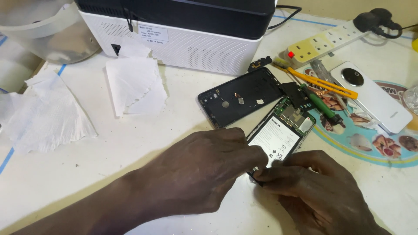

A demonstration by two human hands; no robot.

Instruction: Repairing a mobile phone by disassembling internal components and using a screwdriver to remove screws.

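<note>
Biggest thing up top: the white perforated box w/ black lid point(183, 39), at the far edge of the table point(87, 174). All places below are relative to that box. Down-left of it, torn tissue sheets point(135, 85). To its right, a cream power strip point(322, 43), then a white phone face-down point(372, 95). Just below the box's right corner lies the removed black back cover point(241, 95), inner side up. A yellow-handled tool point(324, 82) and a green screwdriver point(322, 104) sit between cover and white phone.

Further down-right of the box: the opened phone point(283, 130), battery and board exposed, flat on the table. Both hands meet at its near end. Left hand point(204, 169) is curled over the lower left corner, fingers pressing the frame. Right hand point(313, 178) pinches the bottom edge, fingertips closed on it; can't tell if a small tool or part is between them.

To do it well, imo: keep the left hand pinning the frame, work w/ small force at the edge only, stay off the battery and the board, keep it flat.
</note>
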